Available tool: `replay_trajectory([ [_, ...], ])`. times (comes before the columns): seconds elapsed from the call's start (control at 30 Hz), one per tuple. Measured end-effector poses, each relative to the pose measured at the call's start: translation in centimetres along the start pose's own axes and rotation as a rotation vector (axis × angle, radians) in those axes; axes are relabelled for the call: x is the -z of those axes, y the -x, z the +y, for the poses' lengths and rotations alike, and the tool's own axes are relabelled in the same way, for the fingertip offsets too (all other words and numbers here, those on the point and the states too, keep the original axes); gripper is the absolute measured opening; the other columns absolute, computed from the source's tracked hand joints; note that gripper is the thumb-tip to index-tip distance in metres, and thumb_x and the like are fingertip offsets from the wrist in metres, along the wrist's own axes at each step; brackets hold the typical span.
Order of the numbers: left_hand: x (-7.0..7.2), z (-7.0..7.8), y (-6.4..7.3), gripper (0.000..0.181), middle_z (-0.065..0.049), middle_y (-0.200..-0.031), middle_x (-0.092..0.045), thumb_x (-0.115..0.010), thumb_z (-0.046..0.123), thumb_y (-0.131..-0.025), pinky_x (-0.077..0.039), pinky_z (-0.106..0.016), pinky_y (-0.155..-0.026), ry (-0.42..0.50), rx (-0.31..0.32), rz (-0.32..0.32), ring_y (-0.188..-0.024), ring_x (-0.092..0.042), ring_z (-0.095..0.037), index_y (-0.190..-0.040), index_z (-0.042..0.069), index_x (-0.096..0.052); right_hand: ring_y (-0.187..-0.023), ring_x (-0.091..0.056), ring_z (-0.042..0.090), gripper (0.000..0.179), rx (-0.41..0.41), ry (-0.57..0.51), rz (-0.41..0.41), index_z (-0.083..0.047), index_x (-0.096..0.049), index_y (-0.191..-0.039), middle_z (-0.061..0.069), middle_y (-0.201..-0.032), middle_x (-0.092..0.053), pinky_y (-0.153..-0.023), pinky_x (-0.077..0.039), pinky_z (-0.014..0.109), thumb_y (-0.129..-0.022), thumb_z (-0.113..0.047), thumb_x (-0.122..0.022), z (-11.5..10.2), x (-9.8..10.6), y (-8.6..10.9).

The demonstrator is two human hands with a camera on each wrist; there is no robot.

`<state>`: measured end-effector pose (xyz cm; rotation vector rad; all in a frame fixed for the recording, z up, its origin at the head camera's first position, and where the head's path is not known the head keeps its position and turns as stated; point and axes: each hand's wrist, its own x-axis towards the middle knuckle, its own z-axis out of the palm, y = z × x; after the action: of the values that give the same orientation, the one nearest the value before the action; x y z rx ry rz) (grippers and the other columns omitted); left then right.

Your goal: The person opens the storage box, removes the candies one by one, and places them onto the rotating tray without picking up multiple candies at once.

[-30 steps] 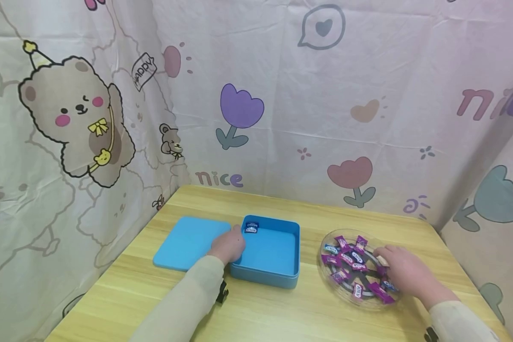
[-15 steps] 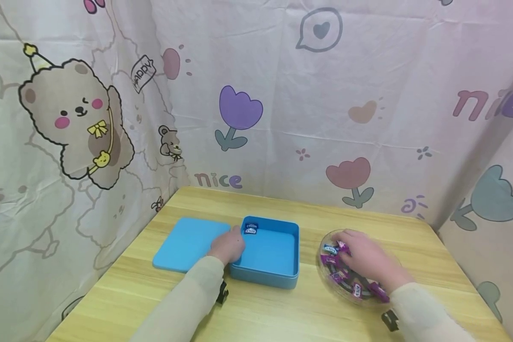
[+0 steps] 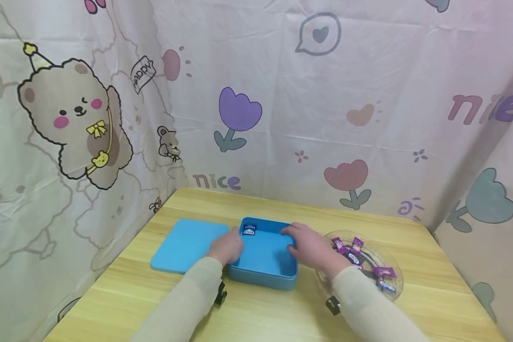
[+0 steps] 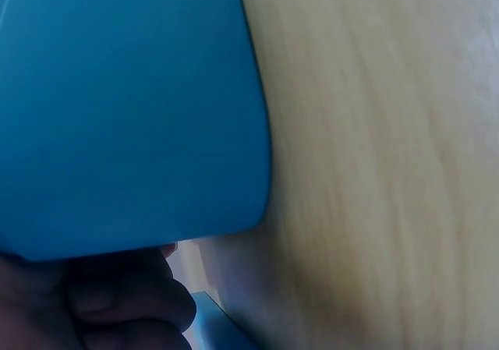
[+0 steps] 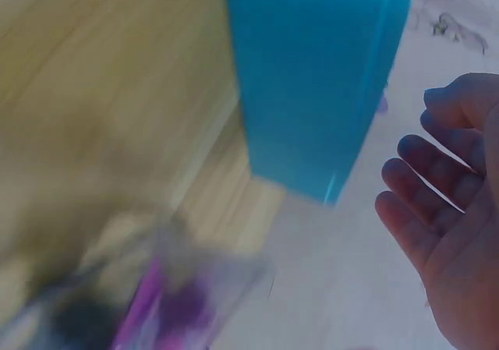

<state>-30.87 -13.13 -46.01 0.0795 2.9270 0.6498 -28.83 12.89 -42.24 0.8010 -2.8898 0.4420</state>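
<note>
A square blue box [image 3: 262, 280] stands without its lid at mid-table. My left hand [image 3: 226, 246] grips its left wall, fingers curled beside it in the left wrist view. One dark blue wrapped candy [image 3: 249, 230] lies in the box's far left corner. My right hand [image 3: 309, 244] hovers over the right wall, fingers bent. In the right wrist view a small blue patch shows at the thumb tip; whether something is pinched there I cannot tell. Right of the box, a round clear dish [image 3: 399, 285] holds several wrapped candies [image 3: 384, 272], partly hidden by the right sleeve.
The flat blue lid [image 3: 181, 244] lies left of the box. All of this is on a light wooden table [image 3: 273, 316]. Printed curtains [image 3: 273, 118] rise along the table's back and both sides.
My right hand has moved left, from the dish's right side, across the candies, to the box's right wall. The left hand, the box and the candy in it have stayed put.
</note>
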Motion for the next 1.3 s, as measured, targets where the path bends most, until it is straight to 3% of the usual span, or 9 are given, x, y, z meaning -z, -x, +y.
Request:
replay_trajectory([
  [0.17, 0.1, 0.0, 0.0, 0.056, -0.022, -0.149, -0.048, -0.040, 0.018, -0.105, -0.049, -0.052, -0.091, -0.014, -0.003, 0.002, -0.103, -0.057, -0.032, -0.154, -0.005, -0.031, -0.128, -0.055, 0.027, 0.043, 0.009, -0.003, -0.101, -0.016, -0.061, -0.139, 0.006, -0.140, -0.057, -0.103, -0.047, 0.047, -0.098, -0.026, -0.068, -2.1, -1.3, -2.4],
  [0.4, 0.1, 0.0, -0.1, 0.059, -0.021, -0.151, -0.047, -0.041, 0.021, -0.105, -0.041, -0.058, -0.105, -0.010, 0.020, -0.017, -0.131, -0.050, -0.034, -0.156, -0.004, -0.029, -0.132, -0.052, 0.025, 0.047, 0.039, -0.044, -0.177, -0.012, -0.055, -0.146, 0.007, -0.145, -0.054, -0.107, -0.043, 0.045, -0.101, -0.023, -0.063, -4.1, -3.1, -4.8],
  [0.67, 0.1, -0.1, -0.3, 0.058, -0.018, -0.148, -0.051, -0.040, 0.020, -0.104, -0.048, -0.054, -0.098, -0.065, 0.002, -0.007, -0.130, -0.053, -0.033, -0.156, -0.004, -0.030, -0.140, -0.044, 0.027, 0.052, 0.013, -0.023, -0.254, -0.008, -0.049, -0.150, 0.010, -0.153, -0.045, -0.112, -0.038, 0.042, -0.100, -0.019, -0.060, -5.6, -5.1, -7.6],
  [0.77, 0.1, -0.1, -0.2, 0.056, -0.019, -0.144, -0.054, -0.041, 0.018, -0.104, -0.053, -0.050, -0.084, -0.051, -0.010, -0.006, -0.112, -0.062, -0.033, -0.155, -0.004, -0.032, -0.142, -0.041, 0.027, 0.053, -0.034, 0.002, -0.275, -0.009, -0.048, -0.151, 0.010, -0.156, -0.042, -0.113, -0.036, 0.042, -0.100, -0.020, -0.060, -5.9, -5.8, -8.3],
  [0.9, 0.0, -0.2, -0.1, 0.055, -0.020, -0.141, -0.057, -0.040, 0.017, -0.104, -0.051, -0.045, -0.072, -0.060, -0.025, -0.005, -0.097, -0.062, -0.030, -0.153, -0.005, -0.034, -0.143, -0.041, 0.027, 0.055, -0.097, 0.023, -0.286, -0.013, -0.047, -0.153, 0.006, -0.159, -0.040, -0.113, -0.036, 0.043, -0.100, -0.020, -0.060, -6.4, -6.4, -8.7],
  [1.03, 0.1, -0.2, -0.1, 0.054, -0.021, -0.146, -0.053, -0.038, 0.018, -0.106, -0.050, -0.043, -0.075, -0.075, -0.024, -0.002, -0.109, -0.061, -0.030, -0.154, -0.005, -0.033, -0.140, -0.044, 0.027, 0.053, -0.112, 0.064, -0.264, -0.017, -0.047, -0.153, 0.003, -0.158, -0.043, -0.112, -0.037, 0.044, -0.102, -0.020, -0.058, -7.0, -6.9, -9.1],
  [1.17, 0.3, -0.1, 0.0, 0.053, -0.021, -0.146, -0.053, -0.037, 0.018, -0.107, -0.049, -0.042, -0.072, -0.061, -0.014, -0.009, -0.111, -0.061, -0.031, -0.154, -0.005, -0.033, -0.136, -0.049, 0.029, 0.047, -0.118, 0.115, -0.257, -0.017, -0.049, -0.152, 0.003, -0.156, -0.045, -0.110, -0.040, 0.045, -0.105, -0.021, -0.052, -7.6, -7.1, -9.3],
  [1.3, 0.3, 0.0, 0.1, 0.052, -0.021, -0.143, -0.055, -0.038, 0.018, -0.106, -0.051, -0.045, -0.077, -0.055, -0.004, -0.009, -0.117, -0.059, -0.033, -0.154, -0.004, -0.034, -0.136, -0.049, 0.030, 0.046, -0.128, 0.139, -0.278, -0.016, -0.049, -0.152, 0.004, -0.155, -0.046, -0.109, -0.041, 0.045, -0.106, -0.022, -0.051, -8.3, -6.9, -9.3],
])
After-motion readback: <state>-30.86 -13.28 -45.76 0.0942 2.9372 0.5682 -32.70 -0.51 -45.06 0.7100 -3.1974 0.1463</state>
